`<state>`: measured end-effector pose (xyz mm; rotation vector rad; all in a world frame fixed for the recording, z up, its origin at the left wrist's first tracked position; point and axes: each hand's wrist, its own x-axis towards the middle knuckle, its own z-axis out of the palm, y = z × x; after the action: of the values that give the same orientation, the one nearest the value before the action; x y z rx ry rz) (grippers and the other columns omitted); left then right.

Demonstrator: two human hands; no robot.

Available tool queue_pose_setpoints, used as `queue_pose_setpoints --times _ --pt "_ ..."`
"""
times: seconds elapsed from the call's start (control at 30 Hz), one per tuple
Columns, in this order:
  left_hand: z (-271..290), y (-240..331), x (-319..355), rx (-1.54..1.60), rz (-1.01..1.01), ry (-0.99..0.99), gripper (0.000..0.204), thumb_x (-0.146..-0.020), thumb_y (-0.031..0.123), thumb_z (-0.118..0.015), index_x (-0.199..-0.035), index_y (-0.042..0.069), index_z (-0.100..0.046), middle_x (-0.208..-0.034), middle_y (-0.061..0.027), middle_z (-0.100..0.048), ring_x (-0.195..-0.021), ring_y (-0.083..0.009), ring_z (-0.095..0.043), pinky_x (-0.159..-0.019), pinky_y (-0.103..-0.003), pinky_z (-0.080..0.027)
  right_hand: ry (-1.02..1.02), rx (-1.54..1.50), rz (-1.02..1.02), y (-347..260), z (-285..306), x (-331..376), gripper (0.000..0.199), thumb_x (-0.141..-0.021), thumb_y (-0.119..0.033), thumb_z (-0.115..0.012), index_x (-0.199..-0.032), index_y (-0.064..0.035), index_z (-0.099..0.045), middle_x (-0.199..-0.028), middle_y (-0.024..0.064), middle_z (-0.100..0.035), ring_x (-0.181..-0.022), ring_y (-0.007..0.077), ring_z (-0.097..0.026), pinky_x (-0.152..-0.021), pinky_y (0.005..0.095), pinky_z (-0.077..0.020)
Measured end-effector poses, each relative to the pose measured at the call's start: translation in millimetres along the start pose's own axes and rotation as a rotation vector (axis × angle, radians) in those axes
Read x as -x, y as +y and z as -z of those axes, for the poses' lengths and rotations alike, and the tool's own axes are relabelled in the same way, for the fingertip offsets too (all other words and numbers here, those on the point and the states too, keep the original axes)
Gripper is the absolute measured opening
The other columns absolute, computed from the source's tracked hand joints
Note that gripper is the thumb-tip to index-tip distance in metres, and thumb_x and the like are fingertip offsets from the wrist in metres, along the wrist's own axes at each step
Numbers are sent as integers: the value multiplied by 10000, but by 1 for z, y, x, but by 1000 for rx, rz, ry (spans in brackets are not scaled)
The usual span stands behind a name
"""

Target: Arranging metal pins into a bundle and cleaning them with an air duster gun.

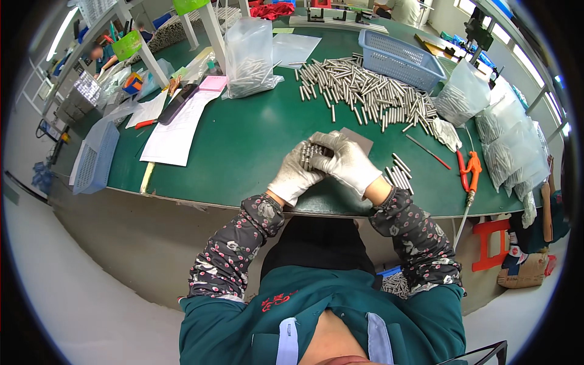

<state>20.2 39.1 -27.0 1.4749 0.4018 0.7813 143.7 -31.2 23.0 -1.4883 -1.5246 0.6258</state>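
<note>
Both my hands wear white-grey work gloves and meet above the near edge of the green table (255,137). My left hand (294,175) is closed round a bundle of short metal rods (309,153), whose ends show between the gloves. From the other side my right hand (351,163) curls over the same bundle, fingers bent against it. Partly hidden behind the right hand lies a flat grey plate (360,140). A few more metal rods (399,176) lie side by side just right of that hand. Farther off spreads a large heap of similar rods (365,91).
A blue plastic basket (401,61) stands behind the heap. Bags of rods (508,146) line the right side, near an orange air gun (473,167) and a thin red-handled tool (429,152). Papers (182,131), a dark case (177,104) and another bag of rods (250,58) lie left.
</note>
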Motion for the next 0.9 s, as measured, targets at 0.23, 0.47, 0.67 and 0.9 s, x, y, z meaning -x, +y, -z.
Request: queue_pose_setpoints --times 0.23,0.47,0.67,0.9 --pt "8 -9 2 173 -55 15 523 -662 -90 -675 -1116 37 -449 -998 -15 -566 -925 -119 -547 -877 -270 -438 155 -1001 -456 20 -19 18 534 -878 -390 -507 -1224 10 -426 -1180 152 -498 -1022 221 -521 -892 326 -429" --pt "8 -3 -1 -670 -409 -34 532 -593 94 -779 -1057 78 -520 -995 -46 -559 -1076 -223 -461 -1009 -390 -324 -83 -1492 -423 34 -32 15 392 -902 -340 -476 -1161 -45 -479 -1147 106 -532 -1031 248 -532 -855 472 -463" --pt "5 -6 1 -641 -346 20 555 -567 108 -797 -1045 74 -518 -1084 -60 -527 -1082 -235 -461 -994 -357 -345 -33 -1387 -408 32 -33 16 368 -888 -308 -507 -1146 -46 -494 -1113 73 -560 -1008 202 -550 -817 413 -493" --pt "0 -6 3 -503 -328 -1 470 -616 63 -772 -1013 72 -521 -919 -34 -557 -897 -147 -541 -814 -281 -451 -24 -1329 -453 28 -30 17 359 -890 -311 -498 -1136 -51 -502 -1098 72 -567 -977 204 -566 -803 414 -501"
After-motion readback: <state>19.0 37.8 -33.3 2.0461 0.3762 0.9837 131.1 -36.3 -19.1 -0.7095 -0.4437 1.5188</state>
